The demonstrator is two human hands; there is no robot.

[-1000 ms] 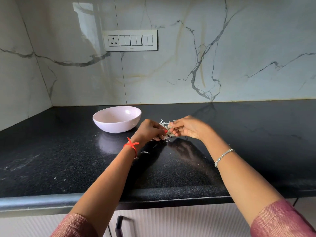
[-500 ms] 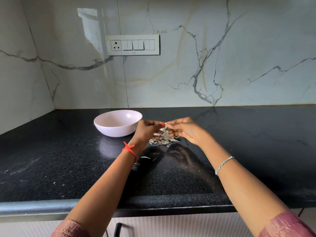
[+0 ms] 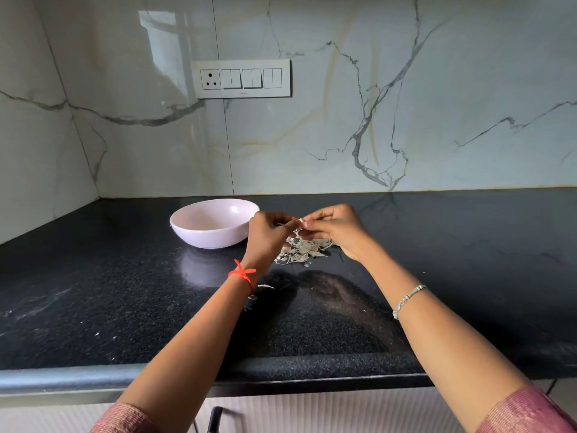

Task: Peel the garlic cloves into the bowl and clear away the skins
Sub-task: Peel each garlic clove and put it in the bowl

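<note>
Left hand (image 3: 268, 234): hovering above the counter (image 3: 468, 276) just right of the bowl (image 3: 206, 237), its fingers (image 3: 282, 220) curling in and pinching a small pale clove (image 3: 300, 220) from the left. Right hand (image 3: 337, 229): meeting it from the other side, its fingers (image 3: 315, 218) bending and pinching the same clove. The clove is being held between the two sets of fingertips, above the skins (image 3: 304, 250), and is too small to tell how much skin is clinging to it. Skins: lying in a loose pale heap on the counter under the hands, near the bowl. Stray skin (image 3: 265, 286): lying closer to the counter's front, by the left wrist. Bowl: sitting upright left of the heap, contents not discernible. Red thread (image 3: 242, 273): circling the left wrist. Bracelet (image 3: 407, 300): circling the right forearm. Switch plate (image 3: 242, 78): sitting on the marble wall (image 3: 312, 135) behind.
</note>
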